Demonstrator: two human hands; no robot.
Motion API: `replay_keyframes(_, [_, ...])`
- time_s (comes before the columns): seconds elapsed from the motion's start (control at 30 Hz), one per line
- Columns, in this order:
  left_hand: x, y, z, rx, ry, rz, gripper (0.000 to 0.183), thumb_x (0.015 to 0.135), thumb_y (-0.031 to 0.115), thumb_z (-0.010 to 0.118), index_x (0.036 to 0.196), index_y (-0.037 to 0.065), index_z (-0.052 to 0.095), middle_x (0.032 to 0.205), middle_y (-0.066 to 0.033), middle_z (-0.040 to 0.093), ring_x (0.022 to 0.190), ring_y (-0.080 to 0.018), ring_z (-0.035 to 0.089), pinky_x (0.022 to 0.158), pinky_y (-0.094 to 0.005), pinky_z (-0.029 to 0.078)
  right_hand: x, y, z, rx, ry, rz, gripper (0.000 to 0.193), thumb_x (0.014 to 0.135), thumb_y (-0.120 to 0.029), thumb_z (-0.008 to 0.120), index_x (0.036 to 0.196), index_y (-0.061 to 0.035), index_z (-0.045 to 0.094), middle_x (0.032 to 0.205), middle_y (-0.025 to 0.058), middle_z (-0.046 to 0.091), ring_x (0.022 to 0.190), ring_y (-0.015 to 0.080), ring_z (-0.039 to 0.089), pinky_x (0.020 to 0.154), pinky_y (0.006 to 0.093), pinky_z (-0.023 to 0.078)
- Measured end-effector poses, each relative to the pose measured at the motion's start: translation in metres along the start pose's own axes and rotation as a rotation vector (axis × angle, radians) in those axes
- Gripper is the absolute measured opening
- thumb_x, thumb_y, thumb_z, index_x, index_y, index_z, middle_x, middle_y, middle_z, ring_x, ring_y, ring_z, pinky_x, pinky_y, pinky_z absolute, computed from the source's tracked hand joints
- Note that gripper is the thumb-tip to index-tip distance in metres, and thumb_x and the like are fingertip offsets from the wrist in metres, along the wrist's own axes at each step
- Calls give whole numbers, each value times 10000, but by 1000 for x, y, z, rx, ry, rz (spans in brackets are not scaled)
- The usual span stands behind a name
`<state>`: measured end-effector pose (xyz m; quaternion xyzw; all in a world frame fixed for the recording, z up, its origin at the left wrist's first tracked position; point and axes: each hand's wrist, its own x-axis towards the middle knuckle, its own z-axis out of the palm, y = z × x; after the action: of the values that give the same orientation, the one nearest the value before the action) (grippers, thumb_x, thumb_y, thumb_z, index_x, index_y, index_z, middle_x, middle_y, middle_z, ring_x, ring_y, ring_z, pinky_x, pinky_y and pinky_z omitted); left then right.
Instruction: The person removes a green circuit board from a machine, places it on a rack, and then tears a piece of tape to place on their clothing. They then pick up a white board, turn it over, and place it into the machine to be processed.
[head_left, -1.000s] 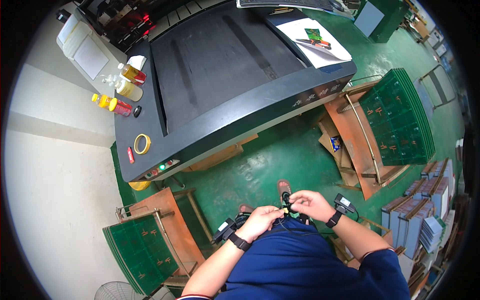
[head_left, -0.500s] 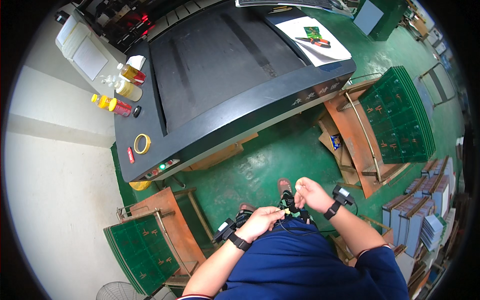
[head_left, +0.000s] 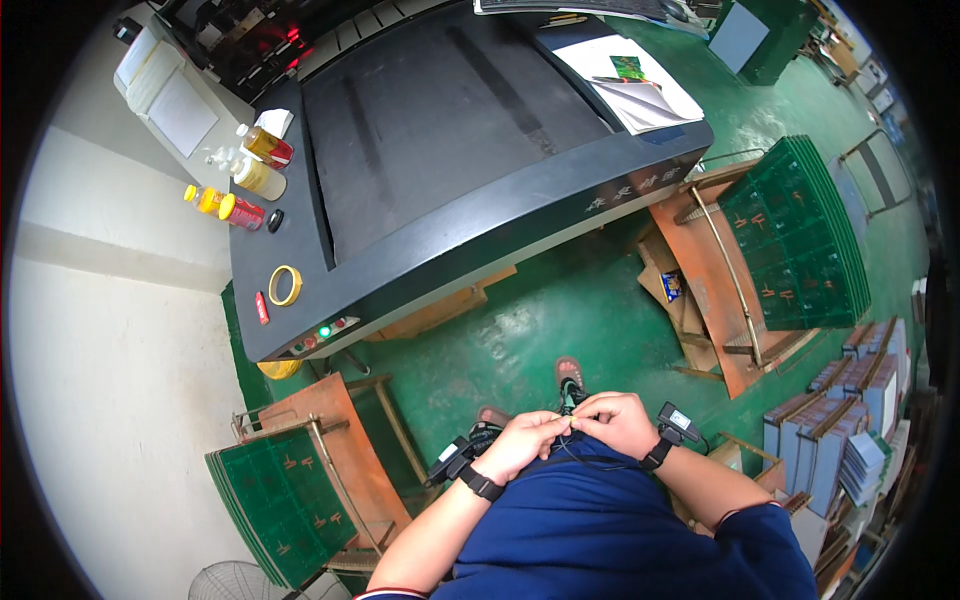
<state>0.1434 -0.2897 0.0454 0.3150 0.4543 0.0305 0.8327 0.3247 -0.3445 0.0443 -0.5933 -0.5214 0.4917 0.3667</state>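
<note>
My left hand (head_left: 527, 442) is closed in a pinch in front of my waist, with a small pale-yellow piece (head_left: 571, 423) at its fingertips. The piece is too small to name. Against it sit the pinched fingers of my right hand (head_left: 618, 425); whatever they hold is hidden. Both hands are above the dark blue shirt (head_left: 570, 520). A thin black cord (head_left: 600, 463) runs just below the fingers. Each wrist wears a black strap with a small device, on the left (head_left: 450, 462) and on the right (head_left: 680, 422).
Ahead stands a large black-topped machine (head_left: 440, 130) bearing bottles (head_left: 258, 178), a tape roll (head_left: 285, 286) and papers (head_left: 640, 105) with pliers (head_left: 612, 80). Racks of green panels flank me, left (head_left: 285, 500) and right (head_left: 795, 240). Stacked grey boards (head_left: 820, 430) stand at right.
My right hand has come down and left, so its fingertips now meet those of my left hand. On the machine, a sheet now partly covers the pliers.
</note>
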Motion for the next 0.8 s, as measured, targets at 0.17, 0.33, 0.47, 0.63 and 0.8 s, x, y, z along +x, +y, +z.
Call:
replay_keyframes(0.17, [3,-4,2,-27,-16,5,206,890,228,541,843,37,600,622,49,486,508,-46,393,493,-189,336,-4,-1,0,-347,165,-406,35,684,-64,673,718,-63,664,760,66,657,690,189,621,603,273,502])
replay_keyframes(0.33, [1,-2,3,-78,-7,-21,209,892,222,538,821,32,592,593,56,458,485,-43,374,488,-195,342,-11,-8,7,-635,121,-529,79,689,-64,615,766,-49,627,835,52,622,729,210,609,630,317,514])
replay_keyframes(0.47, [6,-4,-1,-111,-10,-21,207,894,213,533,816,29,587,579,62,435,477,-42,359,487,-194,337,0,-4,0,-523,-3,-493,90,721,-65,610,806,-51,637,845,70,630,727,229,615,652,329,514])
replay_keyframes(0.63, [5,-1,-4,-182,-102,-15,203,889,214,541,843,22,591,592,52,450,490,-44,373,485,-199,341,16,9,-23,358,-368,487,145,794,-131,657,895,-27,650,820,46,660,759,120,621,670,252,498])
replay_keyframes(0.8, [11,0,-2,2,-129,28,213,874,234,563,903,33,627,662,36,532,545,-44,435,505,-192,367,21,28,-21,470,-499,461,151,784,-111,676,875,7,650,818,40,651,757,72,576,681,216,469])
